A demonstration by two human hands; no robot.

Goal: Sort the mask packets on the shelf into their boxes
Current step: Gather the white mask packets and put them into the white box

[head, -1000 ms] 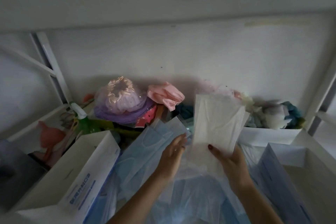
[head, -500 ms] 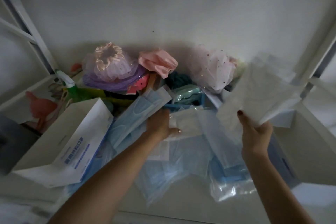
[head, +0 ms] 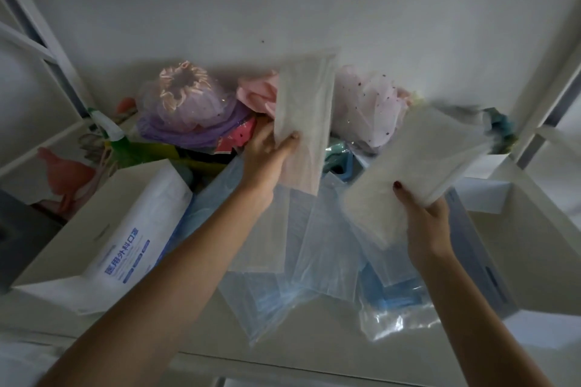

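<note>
My left hand grips one white mask packet and holds it upright above the pile. My right hand is closed on a stack of white mask packets, tilted up to the right over the right box. A loose pile of blue mask packets in clear wrappers lies on the shelf between my arms. A white box with blue print stands open at the left. A second open box with a blue side stands at the right.
Behind the pile lie purple and pink hair caps, a pink cloth, a sheer pink tulle bundle and a green spray bottle. A small white tray of cloths sits at the back right. White shelf frame bars flank both sides.
My left hand has picked a white packet out of the pile and raised it upright. My right hand keeps its stack of white packets, now a little lower and nearer the middle.
</note>
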